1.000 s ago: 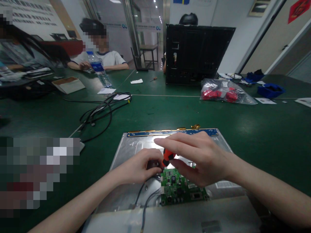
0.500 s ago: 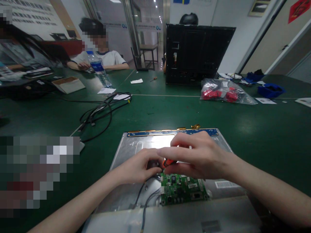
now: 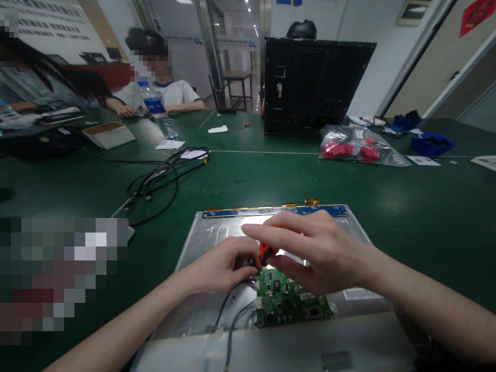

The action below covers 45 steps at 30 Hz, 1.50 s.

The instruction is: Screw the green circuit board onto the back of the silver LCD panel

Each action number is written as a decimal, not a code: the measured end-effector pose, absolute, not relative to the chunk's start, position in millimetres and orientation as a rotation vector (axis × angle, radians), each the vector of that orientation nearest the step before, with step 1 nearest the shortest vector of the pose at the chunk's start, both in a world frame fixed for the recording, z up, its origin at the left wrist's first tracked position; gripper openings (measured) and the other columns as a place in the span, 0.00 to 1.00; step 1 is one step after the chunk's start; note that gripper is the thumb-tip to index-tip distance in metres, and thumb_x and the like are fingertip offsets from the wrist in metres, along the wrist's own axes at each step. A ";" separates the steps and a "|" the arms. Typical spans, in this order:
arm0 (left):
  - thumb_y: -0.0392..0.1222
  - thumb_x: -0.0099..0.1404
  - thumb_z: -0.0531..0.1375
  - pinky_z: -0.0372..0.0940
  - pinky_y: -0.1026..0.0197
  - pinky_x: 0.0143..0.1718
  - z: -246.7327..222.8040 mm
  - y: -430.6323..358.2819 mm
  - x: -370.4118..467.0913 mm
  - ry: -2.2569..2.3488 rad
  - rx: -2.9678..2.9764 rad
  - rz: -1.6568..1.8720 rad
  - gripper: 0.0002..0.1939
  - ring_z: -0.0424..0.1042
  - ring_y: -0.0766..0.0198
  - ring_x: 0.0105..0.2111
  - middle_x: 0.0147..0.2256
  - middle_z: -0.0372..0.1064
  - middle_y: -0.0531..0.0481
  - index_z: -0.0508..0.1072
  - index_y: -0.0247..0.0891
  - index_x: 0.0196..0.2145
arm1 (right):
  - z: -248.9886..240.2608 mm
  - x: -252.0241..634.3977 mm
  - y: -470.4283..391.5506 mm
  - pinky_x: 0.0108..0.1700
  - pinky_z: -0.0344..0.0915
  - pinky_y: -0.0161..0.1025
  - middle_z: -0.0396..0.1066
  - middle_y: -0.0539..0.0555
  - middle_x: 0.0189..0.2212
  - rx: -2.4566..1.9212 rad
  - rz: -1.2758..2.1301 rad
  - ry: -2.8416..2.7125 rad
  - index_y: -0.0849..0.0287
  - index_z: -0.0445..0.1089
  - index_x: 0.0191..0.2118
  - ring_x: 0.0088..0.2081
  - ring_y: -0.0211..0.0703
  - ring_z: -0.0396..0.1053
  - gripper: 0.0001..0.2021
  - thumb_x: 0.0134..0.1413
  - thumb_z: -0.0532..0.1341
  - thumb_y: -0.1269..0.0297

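A metal panel (image 3: 186, 305) lies on the green table, with a green circuit board (image 3: 284, 302) on it and a blue strip board (image 3: 240, 212) along its far edge. My right hand (image 3: 306, 248) holds a red-and-black screwdriver (image 3: 267, 252) by its handle, above the board's upper left corner. My left hand (image 3: 228, 263) is curled beside the same corner, its thumb and fingertips close around the lower end of the tool; what they grip is hidden. Grey wires (image 3: 234, 330) run from the board's left side.
Black cables (image 3: 176, 178) lie coiled at the left. Beyond them stands a water bottle (image 3: 158, 111). A black monitor (image 3: 318, 85) and a plastic bag with red items (image 3: 360, 147) are across the table. A person (image 3: 166, 95) sits at the far left.
My right hand's fingers have shifted on the screwdriver, the index finger now reaching further left and more of the handle showing. The seated person's hand has moved slightly.
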State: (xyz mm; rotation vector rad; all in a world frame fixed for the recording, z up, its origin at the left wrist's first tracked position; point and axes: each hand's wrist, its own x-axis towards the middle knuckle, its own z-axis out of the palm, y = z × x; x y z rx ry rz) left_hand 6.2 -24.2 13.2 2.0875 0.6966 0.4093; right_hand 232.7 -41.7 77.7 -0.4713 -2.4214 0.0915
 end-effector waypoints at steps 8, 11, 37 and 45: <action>0.34 0.60 0.59 0.66 0.63 0.33 9.9 -22.4 4.5 0.727 2.136 0.400 0.04 0.70 0.61 0.33 0.34 0.72 0.49 0.73 0.35 0.35 | 78.3 230.8 -40.2 0.27 0.60 0.33 0.72 0.51 0.37 -0.476 0.068 -2.412 0.61 0.67 0.46 0.32 0.35 0.69 0.11 0.61 0.61 0.63; 0.36 0.61 0.60 0.66 0.63 0.34 7.7 -21.3 3.1 0.737 2.127 0.385 0.04 0.70 0.60 0.34 0.34 0.72 0.49 0.73 0.34 0.35 | 78.8 230.9 -39.6 0.27 0.60 0.33 0.72 0.50 0.35 -0.466 0.080 -2.412 0.60 0.68 0.46 0.31 0.34 0.69 0.11 0.61 0.60 0.59; 0.32 0.60 0.57 0.66 0.64 0.33 12.3 -22.8 4.9 0.706 2.158 0.446 0.05 0.70 0.61 0.32 0.32 0.73 0.50 0.73 0.36 0.34 | 79.6 232.0 -40.5 0.25 0.57 0.34 0.70 0.51 0.37 -0.470 0.018 -2.432 0.59 0.68 0.48 0.30 0.35 0.66 0.11 0.62 0.58 0.63; 0.34 0.62 0.57 0.65 0.63 0.33 13.8 -22.7 4.1 0.734 2.177 0.392 0.04 0.70 0.61 0.32 0.32 0.72 0.50 0.72 0.35 0.34 | 78.0 232.2 -39.4 0.34 0.65 0.34 0.70 0.57 0.49 -0.419 0.119 -2.411 0.65 0.63 0.55 0.44 0.39 0.70 0.18 0.59 0.57 0.71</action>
